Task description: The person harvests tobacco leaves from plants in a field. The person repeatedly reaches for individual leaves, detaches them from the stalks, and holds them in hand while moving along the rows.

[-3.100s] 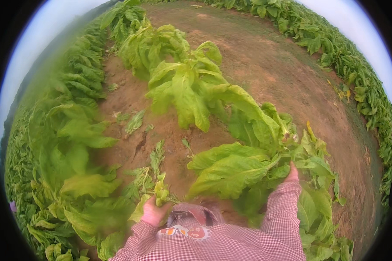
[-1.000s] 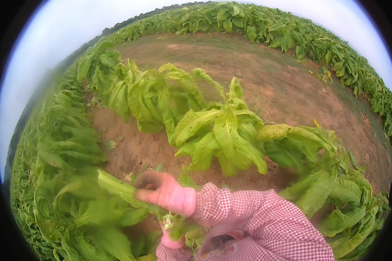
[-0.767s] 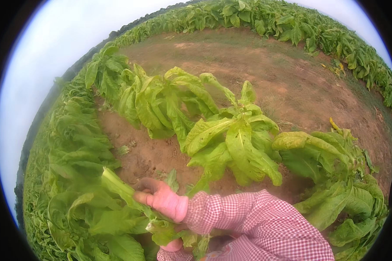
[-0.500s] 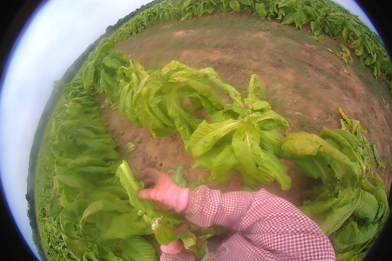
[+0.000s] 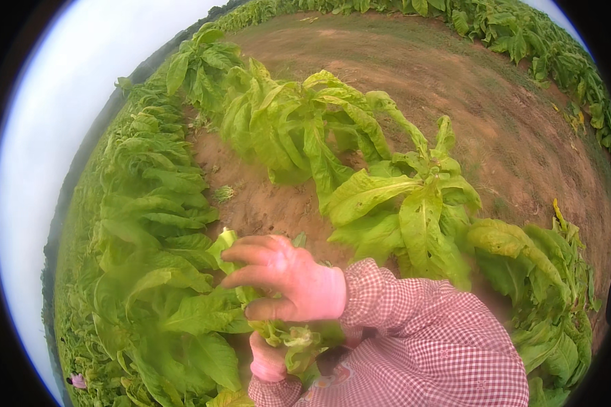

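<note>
A small green clump (image 5: 224,194) lies on brown soil (image 5: 254,201).

Red-and-white checked clothing with pink at the wrists.
The loose top (image 5: 448,370) is covered in a fine gingham of dull red and white small squares, softly creased across the cloth. Its right sleeve (image 5: 421,308) is full and puckers toward the cuff; the left sleeve (image 5: 273,391) carries the same check. A plain, smooth pink band (image 5: 330,293) rings the right wrist, a matching pink band (image 5: 268,369) the left. On the front, a pale-edged print (image 5: 341,373) shows partly, its design blurred.
</note>
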Demonstrator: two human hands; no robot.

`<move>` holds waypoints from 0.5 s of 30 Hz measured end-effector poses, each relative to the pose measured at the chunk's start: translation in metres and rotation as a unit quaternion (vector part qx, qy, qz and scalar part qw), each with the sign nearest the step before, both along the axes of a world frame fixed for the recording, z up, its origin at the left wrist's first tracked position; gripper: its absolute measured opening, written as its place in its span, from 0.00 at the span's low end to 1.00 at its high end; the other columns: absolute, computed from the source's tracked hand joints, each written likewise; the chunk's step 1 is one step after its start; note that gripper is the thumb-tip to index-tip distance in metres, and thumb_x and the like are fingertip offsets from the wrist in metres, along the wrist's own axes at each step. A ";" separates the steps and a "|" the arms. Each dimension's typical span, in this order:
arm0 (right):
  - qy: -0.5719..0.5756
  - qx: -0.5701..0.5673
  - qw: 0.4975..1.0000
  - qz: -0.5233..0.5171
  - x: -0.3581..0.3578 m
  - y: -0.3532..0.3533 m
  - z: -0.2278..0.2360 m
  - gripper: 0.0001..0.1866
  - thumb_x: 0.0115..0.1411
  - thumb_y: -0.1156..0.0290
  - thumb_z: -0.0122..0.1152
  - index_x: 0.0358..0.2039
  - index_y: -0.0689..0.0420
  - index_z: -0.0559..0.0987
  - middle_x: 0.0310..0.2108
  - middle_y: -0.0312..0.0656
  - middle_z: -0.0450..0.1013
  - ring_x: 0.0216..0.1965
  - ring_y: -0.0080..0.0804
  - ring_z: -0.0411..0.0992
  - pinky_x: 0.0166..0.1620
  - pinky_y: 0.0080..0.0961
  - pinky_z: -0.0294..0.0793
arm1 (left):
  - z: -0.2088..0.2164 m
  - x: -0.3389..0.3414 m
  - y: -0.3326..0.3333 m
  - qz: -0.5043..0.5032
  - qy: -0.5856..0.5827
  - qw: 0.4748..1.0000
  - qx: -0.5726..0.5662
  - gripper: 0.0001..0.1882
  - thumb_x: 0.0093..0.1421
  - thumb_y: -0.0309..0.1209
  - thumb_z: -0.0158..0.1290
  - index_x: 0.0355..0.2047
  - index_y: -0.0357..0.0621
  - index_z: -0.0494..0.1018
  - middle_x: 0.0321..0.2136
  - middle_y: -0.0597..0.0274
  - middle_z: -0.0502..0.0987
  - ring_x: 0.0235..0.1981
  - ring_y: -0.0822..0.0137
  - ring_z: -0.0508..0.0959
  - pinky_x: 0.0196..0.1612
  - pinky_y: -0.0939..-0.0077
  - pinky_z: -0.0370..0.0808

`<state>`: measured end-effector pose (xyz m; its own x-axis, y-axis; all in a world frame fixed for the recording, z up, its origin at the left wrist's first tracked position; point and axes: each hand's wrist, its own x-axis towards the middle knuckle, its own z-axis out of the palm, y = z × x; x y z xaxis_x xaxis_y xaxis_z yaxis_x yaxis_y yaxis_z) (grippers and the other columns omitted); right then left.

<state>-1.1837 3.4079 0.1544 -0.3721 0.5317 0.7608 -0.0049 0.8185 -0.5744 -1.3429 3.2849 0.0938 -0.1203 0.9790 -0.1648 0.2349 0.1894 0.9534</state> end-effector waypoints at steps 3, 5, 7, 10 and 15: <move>-0.083 0.016 0.992 0.093 -0.036 -0.001 -0.016 0.11 0.53 0.57 0.53 0.28 0.49 0.79 0.43 0.41 0.69 0.50 0.41 0.63 0.50 0.38 0.59 | -0.005 -0.021 -0.022 -0.002 -0.010 0.999 0.035 0.29 0.46 0.27 0.60 0.49 0.40 0.62 0.43 0.58 0.71 0.42 0.61 0.73 0.41 0.66 0.74; -0.121 0.009 0.988 0.096 -0.055 -0.011 -0.032 0.11 0.51 0.58 0.53 0.28 0.51 0.77 0.43 0.43 0.69 0.47 0.42 0.64 0.49 0.38 0.61 | -0.023 -0.036 -0.043 0.109 -0.213 0.971 0.022 0.27 0.47 0.27 0.59 0.48 0.38 0.64 0.41 0.59 0.72 0.41 0.64 0.73 0.40 0.70 0.73; -0.151 -0.055 0.981 0.112 -0.068 -0.024 -0.049 0.11 0.49 0.62 0.55 0.30 0.54 0.75 0.40 0.45 0.70 0.43 0.42 0.67 0.47 0.36 0.66 | -0.031 -0.049 -0.055 0.053 0.100 0.985 0.130 0.23 0.52 0.33 0.54 0.47 0.38 0.65 0.40 0.58 0.73 0.37 0.65 0.75 0.37 0.73 0.73; -0.194 -0.234 0.905 0.297 -0.073 -0.050 -0.065 0.24 0.54 0.51 0.51 0.45 0.55 0.70 0.45 0.48 0.70 0.46 0.46 0.68 0.48 0.36 0.66 | -0.014 -0.047 -0.076 0.295 -0.392 0.872 0.008 0.25 0.57 0.45 0.42 0.49 0.41 0.64 0.40 0.58 0.72 0.37 0.62 0.74 0.36 0.72 0.73; -0.221 -0.234 0.908 0.269 -0.092 -0.089 -0.057 0.49 0.35 0.55 0.70 0.55 0.65 0.60 0.50 0.56 0.64 0.53 0.49 0.63 0.55 0.35 0.63 | -0.029 -0.070 -0.088 0.265 -0.337 0.896 0.117 0.23 0.55 0.34 0.44 0.51 0.41 0.63 0.43 0.57 0.71 0.43 0.61 0.72 0.41 0.68 0.73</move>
